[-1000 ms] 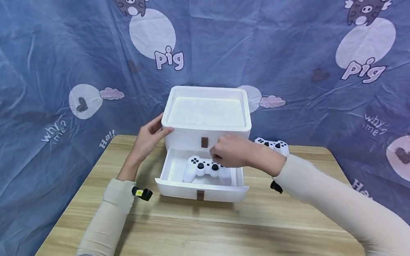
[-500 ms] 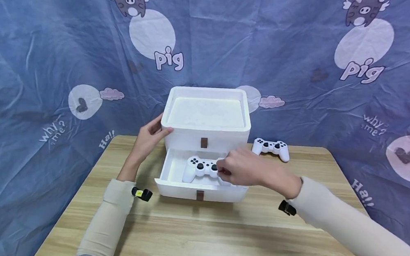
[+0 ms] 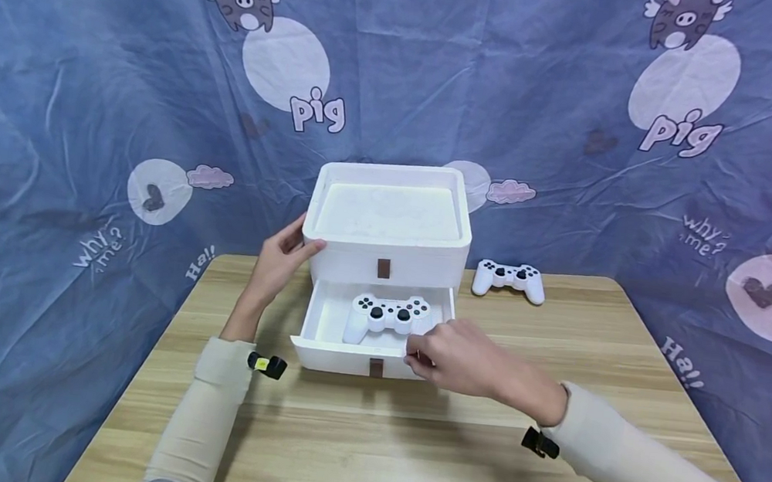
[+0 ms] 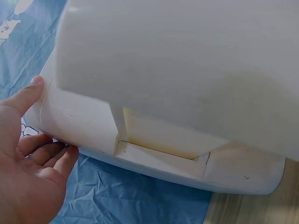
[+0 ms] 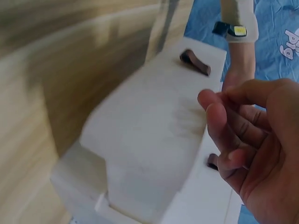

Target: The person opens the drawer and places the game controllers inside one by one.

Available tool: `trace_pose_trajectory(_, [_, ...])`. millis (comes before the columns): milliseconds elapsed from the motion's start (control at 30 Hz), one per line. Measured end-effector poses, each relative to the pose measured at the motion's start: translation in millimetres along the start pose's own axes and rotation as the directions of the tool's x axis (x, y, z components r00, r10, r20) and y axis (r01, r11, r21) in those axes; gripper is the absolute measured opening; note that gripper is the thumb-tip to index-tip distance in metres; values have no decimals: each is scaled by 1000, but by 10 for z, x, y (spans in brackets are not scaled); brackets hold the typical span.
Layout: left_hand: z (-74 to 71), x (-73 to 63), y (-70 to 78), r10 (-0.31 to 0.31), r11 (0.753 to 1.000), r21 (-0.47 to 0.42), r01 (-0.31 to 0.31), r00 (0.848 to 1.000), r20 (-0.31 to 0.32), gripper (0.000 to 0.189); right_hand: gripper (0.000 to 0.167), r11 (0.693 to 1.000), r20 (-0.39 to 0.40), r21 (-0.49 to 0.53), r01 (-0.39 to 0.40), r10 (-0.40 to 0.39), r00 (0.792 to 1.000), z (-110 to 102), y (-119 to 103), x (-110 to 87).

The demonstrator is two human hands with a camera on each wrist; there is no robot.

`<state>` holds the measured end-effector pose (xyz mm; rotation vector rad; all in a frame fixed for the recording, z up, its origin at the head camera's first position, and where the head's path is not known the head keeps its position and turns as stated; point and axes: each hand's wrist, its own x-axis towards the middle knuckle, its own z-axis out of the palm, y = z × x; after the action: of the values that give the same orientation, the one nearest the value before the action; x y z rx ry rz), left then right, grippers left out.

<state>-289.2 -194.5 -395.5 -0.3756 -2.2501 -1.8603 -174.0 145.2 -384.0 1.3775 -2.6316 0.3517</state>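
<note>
A white drawer box [image 3: 356,260] stands at the back of the table, its lower drawer [image 3: 333,357] pulled out. In that drawer lies a white game controller [image 3: 389,315]. My left hand [image 3: 279,266] grips the box's upper left corner, thumb at the front and fingers along the side. The left wrist view shows this left hand [image 4: 35,163] with thumb and fingertips against the white edge. My right hand [image 3: 458,357] is by the right end of the drawer front, overlapping it. Seen from the right wrist, the right hand [image 5: 257,140] has loosely bent fingers around nothing.
Another white game controller [image 3: 509,281] lies on the wooden table [image 3: 366,449], right of the box. Brown pull tabs [image 3: 384,269] mark both drawers. The box top is a shallow recess [image 3: 392,210]. A blue printed cloth [image 3: 403,64] hangs behind.
My right hand has moved down and toward me, from over the controller to the drawer front, uncovering both controllers. My left hand, the box and the drawer look the same.
</note>
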Motion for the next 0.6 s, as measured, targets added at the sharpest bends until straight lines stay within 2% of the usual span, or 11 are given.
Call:
trace_pose_trajectory(167, [1, -5, 2, -6, 1000, 1, 6, 1000, -2, 77, 22, 998, -43, 13, -61, 61, 997, 127, -105, -64])
trace_pose_trajectory(267, [-1, -6, 4, -8, 1000, -3, 8, 1000, -1, 78, 16, 995, -57, 20, -96, 97, 994, 217, -179, -100])
trace_pose_trajectory(400, [-1, -3, 6, -9, 1000, -4, 9, 1000, -2, 78, 8, 991, -77, 58, -119, 123, 989, 352, -239, -137])
trace_pose_trajectory(600, [-6, 1, -1, -17, 1000, 5, 17, 1000, 1, 78, 7, 980, -111, 125, -154, 168, 980, 530, -257, -139])
